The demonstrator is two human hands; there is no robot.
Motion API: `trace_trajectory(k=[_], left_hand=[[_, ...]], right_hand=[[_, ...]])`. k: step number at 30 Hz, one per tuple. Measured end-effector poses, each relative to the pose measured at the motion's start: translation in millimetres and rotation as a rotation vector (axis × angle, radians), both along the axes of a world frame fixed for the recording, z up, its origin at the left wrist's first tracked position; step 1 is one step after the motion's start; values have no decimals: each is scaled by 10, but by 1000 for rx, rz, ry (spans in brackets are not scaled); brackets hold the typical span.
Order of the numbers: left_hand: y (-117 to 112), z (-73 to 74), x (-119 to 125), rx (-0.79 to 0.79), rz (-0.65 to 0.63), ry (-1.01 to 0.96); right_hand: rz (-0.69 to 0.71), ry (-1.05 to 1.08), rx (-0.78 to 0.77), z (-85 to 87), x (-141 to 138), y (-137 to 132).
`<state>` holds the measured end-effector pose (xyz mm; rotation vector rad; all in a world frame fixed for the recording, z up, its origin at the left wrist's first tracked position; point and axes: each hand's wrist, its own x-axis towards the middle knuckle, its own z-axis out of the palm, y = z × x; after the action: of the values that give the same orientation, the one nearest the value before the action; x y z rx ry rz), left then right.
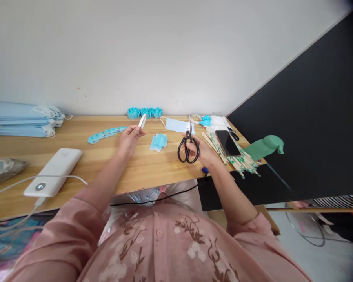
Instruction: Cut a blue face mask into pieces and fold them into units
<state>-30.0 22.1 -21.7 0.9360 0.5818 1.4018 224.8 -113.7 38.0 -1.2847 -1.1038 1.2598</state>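
My left hand (130,138) is closed in a pinch on a small white roll of tape (142,121), held up on edge above the wooden table (111,156). My right hand (200,150) grips black-handled scissors (188,149), blades pointing up and away from me. Between the hands lie folded light-blue fabric pieces (158,141). Just beyond the scissors lies a blue face mask (176,125). A strip of folded teal pieces (106,134) lies left of the tape roll.
A stack of blue face masks (23,119) sits far left, a white power bank (54,171) with cable near the front left. Teal folded pieces (144,112) line the wall. A phone (227,143) rests on wrapped chopsticks (238,158) at right; a green object (266,147) juts past the table edge.
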Motion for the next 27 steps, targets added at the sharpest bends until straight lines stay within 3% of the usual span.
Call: trace_trajectory(k=[5, 8, 15, 22, 27], left_hand=[[2, -10, -13, 10, -36, 7], [-1, -18, -26, 3, -56, 9], [-81, 21, -47, -92, -285, -79], [-142, 62, -7, -147, -373, -120], [-199, 137, 10, -162, -415, -77]], right_hand=[[88, 36, -181, -327, -14, -202], [144, 65, -243, -421, 20, -197], [283, -56, -366, -323, 94, -123], [467, -90, -376, -344, -31, -47], [503, -310, -403, -414, 174, -22]])
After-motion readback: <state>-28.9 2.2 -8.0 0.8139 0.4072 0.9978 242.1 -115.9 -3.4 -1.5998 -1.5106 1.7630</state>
